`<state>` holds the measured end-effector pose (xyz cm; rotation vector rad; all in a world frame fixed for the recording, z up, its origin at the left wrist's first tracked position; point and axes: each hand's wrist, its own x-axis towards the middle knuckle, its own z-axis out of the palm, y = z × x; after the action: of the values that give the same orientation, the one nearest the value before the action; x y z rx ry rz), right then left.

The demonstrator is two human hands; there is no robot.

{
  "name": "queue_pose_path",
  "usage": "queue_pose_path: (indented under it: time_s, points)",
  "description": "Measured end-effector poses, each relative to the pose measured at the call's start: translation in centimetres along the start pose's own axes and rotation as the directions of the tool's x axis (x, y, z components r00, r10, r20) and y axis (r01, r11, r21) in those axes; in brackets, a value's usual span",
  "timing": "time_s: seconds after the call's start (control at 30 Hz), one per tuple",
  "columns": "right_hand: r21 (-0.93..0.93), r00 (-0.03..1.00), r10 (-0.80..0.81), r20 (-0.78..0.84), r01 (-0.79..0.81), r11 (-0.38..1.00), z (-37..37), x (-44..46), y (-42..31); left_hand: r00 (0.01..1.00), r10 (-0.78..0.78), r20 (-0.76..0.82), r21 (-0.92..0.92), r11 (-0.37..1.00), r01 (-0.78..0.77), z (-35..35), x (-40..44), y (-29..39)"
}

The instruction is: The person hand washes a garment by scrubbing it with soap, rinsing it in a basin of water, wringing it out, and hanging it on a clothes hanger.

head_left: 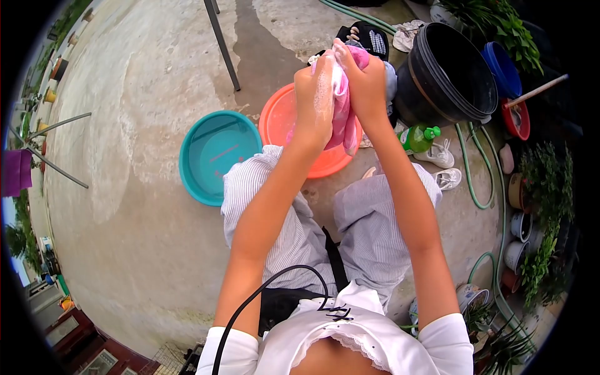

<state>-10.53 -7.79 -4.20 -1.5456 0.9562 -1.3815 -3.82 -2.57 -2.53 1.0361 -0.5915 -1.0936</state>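
A wet pink and white cloth (342,111) hangs between my two hands, above an orange-pink basin (279,119). My left hand (314,94), with soap suds on its back, is closed on the cloth's left side. On the other side my right hand (364,84) grips the same cloth, close against the left one. The fingertips of both hands are partly hidden by the cloth. Just left of the basin stands a teal basin (219,150) with clear water in it.
Right of my hands are a large black bucket (437,81), a green bottle (417,139), white shoes (440,156), a blue bucket (500,69) and a red container (516,120). A green hose (492,181) runs beside potted plants. Metal legs (223,47) stand ahead. Dark clothes (369,39) lie behind the basin.
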Motion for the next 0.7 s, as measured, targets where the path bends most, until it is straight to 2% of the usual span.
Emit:
queue_pose_path:
  time_s: [0.03, 0.07, 0.17, 0.2, 0.3, 0.33, 0.43, 0.5, 0.57, 0.67, 0.7]
  points:
    - [0.071, 0.999, 0.051, 0.003, -0.051, 0.996, 0.0, 0.1, 0.1, 1.000, -0.024, -0.010, 0.010, 1.000, 0.024, 0.1, 0.0, -0.1]
    - [0.023, 0.999, 0.028, -0.037, -0.028, 0.999, 0.1, -0.3, 0.1, 0.997, 0.067, 0.024, 0.054, 0.996, -0.068, -0.2, 0.0, -0.1]
    - [-0.215, 0.991, -0.129, -0.015, 0.123, 0.969, 0.5, -2.0, -1.3, 0.982, 0.175, 0.067, -0.004, 0.984, -0.176, -1.5, 1.1, -0.7]
    - [-0.226, 0.966, -0.253, 0.049, 0.257, 0.940, 0.9, -2.6, -1.6, 0.991, 0.136, -0.007, 0.067, 0.989, -0.135, -1.7, 1.6, -0.4]
    - [-0.325, 0.920, -0.360, 0.153, 0.391, 0.861, 1.2, -3.6, -2.1, 0.997, -0.022, -0.074, -0.155, 0.988, 0.010, -1.8, 2.4, -0.3]
    - [-0.285, 0.949, -0.280, 0.145, 0.311, 0.907, 1.1, -3.3, -1.8, 0.998, -0.034, -0.056, -0.087, 0.996, 0.029, -2.0, 2.2, -0.5]
    - [-0.237, 0.988, -0.152, 0.007, 0.149, 0.960, 0.5, -1.5, -1.3, 0.984, 0.165, 0.071, -0.016, 0.986, -0.164, -1.3, 0.7, -0.3]
    - [-0.036, 0.999, 0.027, -0.019, -0.028, 0.999, 0.0, -0.2, -0.6, 0.997, 0.075, 0.024, 0.035, 0.997, -0.076, -0.2, 0.0, 0.0]
    - [0.060, 0.999, 0.041, -0.035, -0.039, 0.997, -0.1, 0.2, 0.8, 1.000, 0.003, -0.009, 0.108, 0.994, -0.002, 0.2, -0.2, -0.1]
    - [-0.068, 0.998, 0.017, -0.063, -0.021, 0.997, 0.2, -1.3, -1.8, 0.997, 0.074, 0.027, 0.040, 0.996, -0.075, -0.5, 0.5, -0.3]
    - [-0.177, 0.990, -0.132, -0.046, 0.122, 0.977, 0.5, -1.7, -1.5, 0.994, 0.102, 0.039, 0.018, 0.995, -0.103, -0.9, 0.8, -0.2]
